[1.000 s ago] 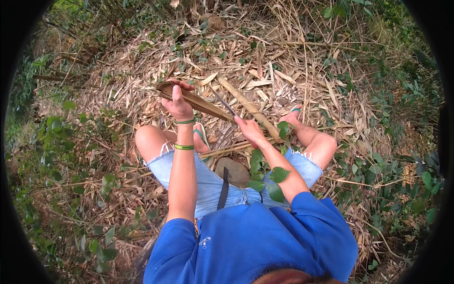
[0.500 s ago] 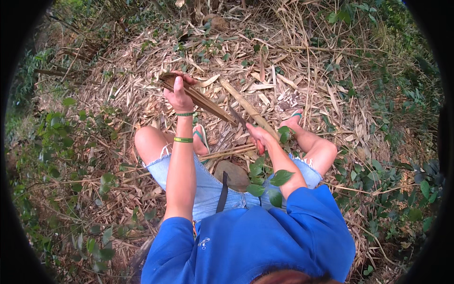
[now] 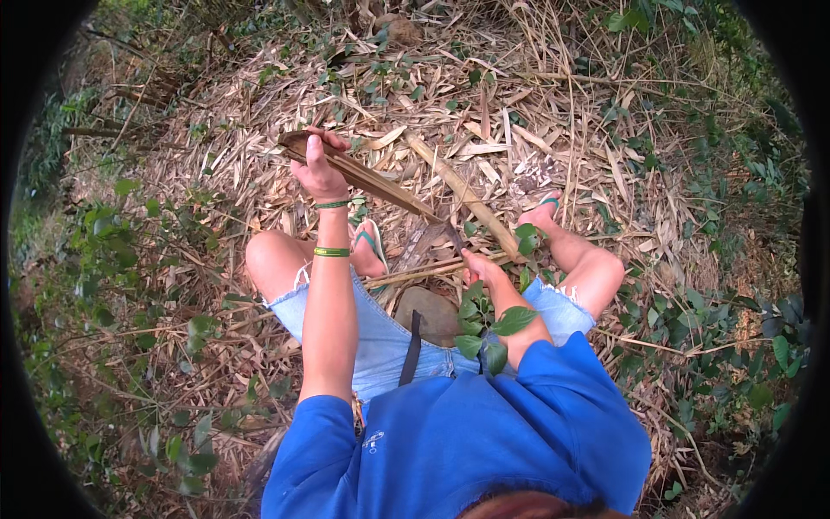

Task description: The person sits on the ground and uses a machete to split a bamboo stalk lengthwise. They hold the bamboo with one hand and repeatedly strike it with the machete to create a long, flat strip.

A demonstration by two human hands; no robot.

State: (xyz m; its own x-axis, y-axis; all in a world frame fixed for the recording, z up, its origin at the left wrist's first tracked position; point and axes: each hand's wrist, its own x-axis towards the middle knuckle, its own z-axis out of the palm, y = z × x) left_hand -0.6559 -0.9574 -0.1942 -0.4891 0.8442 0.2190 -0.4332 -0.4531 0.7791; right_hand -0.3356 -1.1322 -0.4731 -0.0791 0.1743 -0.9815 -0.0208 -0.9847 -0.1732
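Fingers and thumb of the left hand (image 3: 320,179) pinch a split, bamboo-like length (image 3: 380,183) near its upper end; it slants down rightward ahead of the bent legs (image 3: 577,255). The right hand (image 3: 484,271) is curled around the mostly hidden handle of a knife (image 3: 456,240).

Dry leaf litter (image 3: 233,173) spreads over the ground and could slide underfoot, upsetting the person's balance while the blade is bare. The legs stand to either side, so a stroke that skids off could run on into a shin or a sandalled foot (image 3: 538,218).

Gripped at one end only, the split length seems to have nothing under its lower end; a hard push could twist it in the left hand. Just beyond lies a pale pole (image 3: 462,195), which could catch a wide swing. Between the thighs, a rounded stone (image 3: 428,316) leaves little room for drawing the knife back. Green leaves (image 3: 512,320) overlap the right forearm and could snag it.

Smallest is the blade tip, right by the length's lower end; whether they touch cannot be told, but a glancing contact could slip.
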